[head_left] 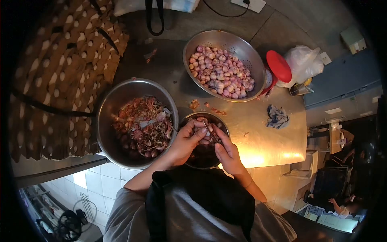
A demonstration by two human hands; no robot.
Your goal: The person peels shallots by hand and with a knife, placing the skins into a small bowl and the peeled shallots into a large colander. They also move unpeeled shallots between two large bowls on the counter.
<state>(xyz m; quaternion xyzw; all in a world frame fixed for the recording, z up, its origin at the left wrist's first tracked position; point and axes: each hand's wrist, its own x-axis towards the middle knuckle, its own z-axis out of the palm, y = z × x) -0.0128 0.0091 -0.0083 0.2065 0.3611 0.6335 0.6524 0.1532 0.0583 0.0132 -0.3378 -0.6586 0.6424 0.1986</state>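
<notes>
Both my hands are over a small metal bowl point(201, 162) that holds several shallots. My left hand point(188, 139) is closed, its thumb and fingers pinching a small pale-pink shallot point(207, 131). My right hand point(228, 152) meets it from the right, fingers closed on a thin dark item, perhaps a small knife point(212, 131). To the left stands a large metal bowl point(104, 133) with unpeeled shallots and dry skins point(143, 125). Beyond my hands, a metal colander point(246, 46) holds many peeled pink shallots point(219, 70).
Stacked egg trays point(60, 80) rise at the left. Behind the colander are a red scale point(278, 66) and a plastic bag point(302, 64). A crumpled grey cloth point(277, 117) and loose skins point(217, 111) lie on the metal table point(262, 143). Another person point(340, 207) is far right.
</notes>
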